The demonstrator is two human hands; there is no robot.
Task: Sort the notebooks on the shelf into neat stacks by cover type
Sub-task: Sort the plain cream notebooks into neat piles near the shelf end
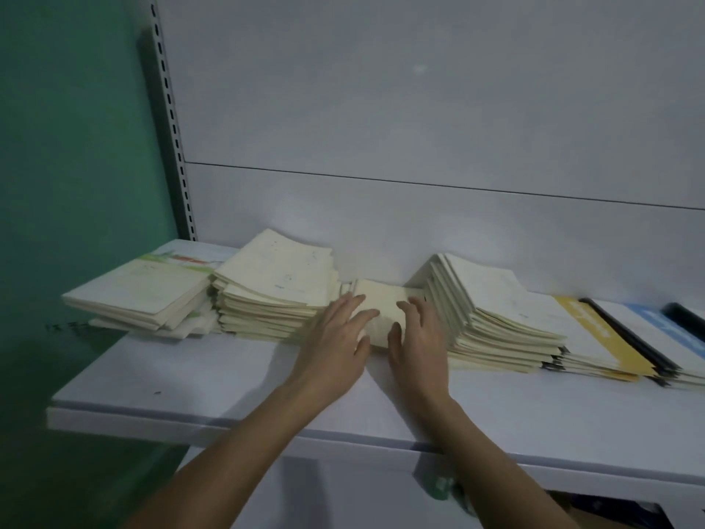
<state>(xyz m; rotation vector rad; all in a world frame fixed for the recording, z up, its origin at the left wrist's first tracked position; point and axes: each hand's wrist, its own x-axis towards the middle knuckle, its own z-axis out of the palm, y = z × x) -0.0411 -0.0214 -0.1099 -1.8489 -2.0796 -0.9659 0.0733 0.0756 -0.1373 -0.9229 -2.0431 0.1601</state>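
My left hand (335,339) and right hand (417,337), fingers extended, press on the low cream stack (381,303) between two taller stacks on the shelf (213,379).

A single head-worn camera looks forward and down, close over a white shelf (213,379) against the wall.
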